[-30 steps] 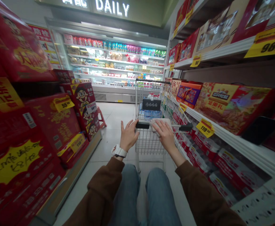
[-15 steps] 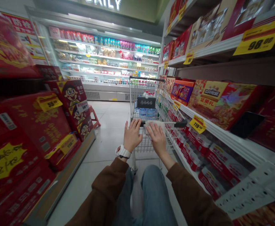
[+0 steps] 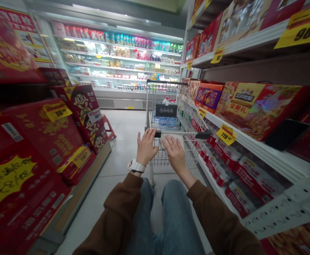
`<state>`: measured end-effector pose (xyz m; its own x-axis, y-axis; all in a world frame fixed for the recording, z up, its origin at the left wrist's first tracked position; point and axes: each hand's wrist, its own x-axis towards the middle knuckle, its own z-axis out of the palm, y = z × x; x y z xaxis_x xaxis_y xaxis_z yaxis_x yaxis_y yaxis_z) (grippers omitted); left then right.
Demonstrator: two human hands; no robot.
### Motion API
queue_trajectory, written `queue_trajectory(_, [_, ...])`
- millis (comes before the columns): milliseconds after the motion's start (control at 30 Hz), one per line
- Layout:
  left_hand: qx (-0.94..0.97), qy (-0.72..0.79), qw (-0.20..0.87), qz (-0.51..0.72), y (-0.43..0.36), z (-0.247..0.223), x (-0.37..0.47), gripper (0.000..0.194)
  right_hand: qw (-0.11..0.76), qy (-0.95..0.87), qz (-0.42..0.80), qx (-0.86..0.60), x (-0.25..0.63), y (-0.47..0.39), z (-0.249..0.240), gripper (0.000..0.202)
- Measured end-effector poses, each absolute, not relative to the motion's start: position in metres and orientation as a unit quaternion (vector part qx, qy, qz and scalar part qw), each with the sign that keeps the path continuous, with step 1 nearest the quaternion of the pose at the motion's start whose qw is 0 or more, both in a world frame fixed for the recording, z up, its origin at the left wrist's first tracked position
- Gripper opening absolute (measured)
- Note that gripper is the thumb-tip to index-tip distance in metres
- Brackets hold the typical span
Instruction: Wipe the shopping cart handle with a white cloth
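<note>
A wire shopping cart (image 3: 189, 156) stands right in front of my knees, its grey handlebar (image 3: 183, 133) running across toward me. My left hand (image 3: 145, 147), with a white watch (image 3: 136, 165) at the wrist, rests on the bar's left end, fingers hooked over the dark corner piece. Just below the bar, my right hand (image 3: 175, 153) presses a whitish cloth (image 3: 180, 138) against the wire side of the cart with its fingers laid over it. Part of the cloth is hidden under the palm. Inside the cart are packs of bottled water (image 3: 165, 122), behind a black sign (image 3: 166, 110).
Stacked red gift boxes (image 3: 46, 131) line the left side, with a red stool (image 3: 108, 127) beyond them. On the right, a white shelf (image 3: 263, 156) holds boxes and a black phone (image 3: 286, 134). A lit refrigerated display (image 3: 118, 94) spans the back.
The cloth under my right hand has gone from over the handlebar to just below it. My left hand stays on the bar's left end. The view has tilted slightly down.
</note>
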<state>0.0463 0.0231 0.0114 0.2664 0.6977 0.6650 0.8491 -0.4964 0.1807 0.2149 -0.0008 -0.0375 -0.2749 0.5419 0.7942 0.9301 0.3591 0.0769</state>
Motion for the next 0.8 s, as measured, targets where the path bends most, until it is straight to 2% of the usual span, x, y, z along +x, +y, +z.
queue_trajectory(633, [-0.789,-0.492,0.088,-0.357,0.017,0.005,0.024,0.081,0.335,-0.760,-0.260,-0.493,0.187,-0.003,-0.040,0.049])
queue_trajectory(800, [-0.789,-0.494,0.086,-0.354,0.015,0.005,0.022,0.082,0.359,-0.757,-0.275,-0.472,0.195,-0.014,-0.030,0.055])
